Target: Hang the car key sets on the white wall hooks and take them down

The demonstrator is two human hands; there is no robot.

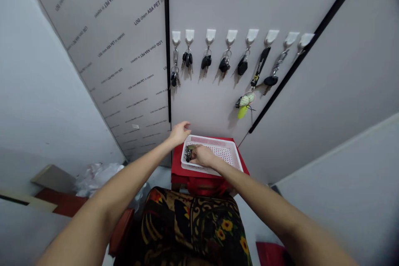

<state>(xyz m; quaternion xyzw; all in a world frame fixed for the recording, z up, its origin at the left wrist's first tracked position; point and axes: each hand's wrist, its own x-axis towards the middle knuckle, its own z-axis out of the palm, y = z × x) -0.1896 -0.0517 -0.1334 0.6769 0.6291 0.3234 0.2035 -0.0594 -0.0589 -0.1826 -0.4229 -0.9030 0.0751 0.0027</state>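
Note:
A white plastic basket (235, 158) with a slotted, perforated wall and floor sits on a red cover in front of me. Bunched at its left end is a pile of keys (188, 154), partly hidden by my right hand (203, 156). The fingers of that hand are bent down into the pile and closed around keys; which ones, I cannot make out. Just beyond the basket's back left corner, my left hand (181, 133) hovers with loosely curved fingers apart and nothing visible in them.
Several white hooks (210, 35) run along the panel above, with key bunches (206, 61) on them. One black strap (261, 64) carries a yellow-green charm (246, 102). Red cloth (179, 166) lies under the basket. White plastic bags (96, 176) lie on the left.

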